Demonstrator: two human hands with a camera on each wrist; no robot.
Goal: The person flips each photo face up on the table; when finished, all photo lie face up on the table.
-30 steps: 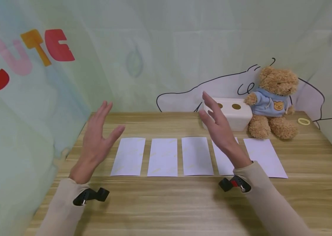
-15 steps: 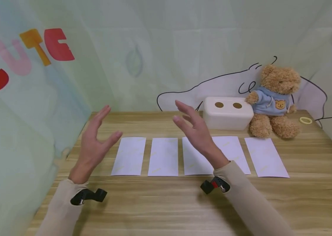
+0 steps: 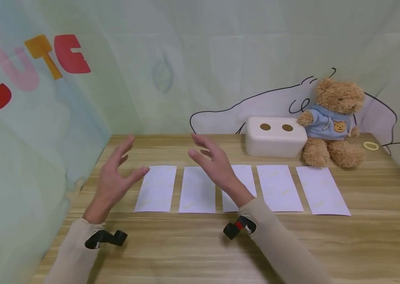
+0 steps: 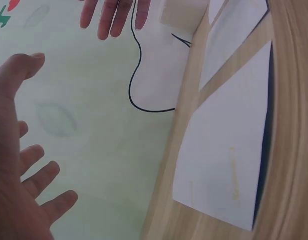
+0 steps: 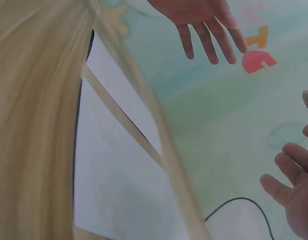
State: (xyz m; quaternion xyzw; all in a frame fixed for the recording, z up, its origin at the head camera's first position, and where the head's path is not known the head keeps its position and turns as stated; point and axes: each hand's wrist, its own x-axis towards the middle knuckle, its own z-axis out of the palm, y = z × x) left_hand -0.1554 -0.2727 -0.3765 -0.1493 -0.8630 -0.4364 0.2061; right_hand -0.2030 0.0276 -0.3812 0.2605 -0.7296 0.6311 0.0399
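My left hand is held in the air just left of the leftmost white paper sheet, fingers loosely bent and thumb apart. My right hand hovers over the second sheet and the third sheet, covering part of each in the head view. Both palms face each other with a gap between them, and neither hand holds anything. In the left wrist view, fingertips of the right hand show at the top; the right wrist view has the left hand above.
Several sheets lie in a row on the wooden table. At the back right stand a white box with two round brown spots and a teddy bear in a blue hoodie. A yellow ring lies beside it. Printed cloth hangs behind.
My right hand has moved left and a little lower, from over the fourth sheet to the second and third, nearer the left hand. The left hand has sunk slightly. The sheets stay put.
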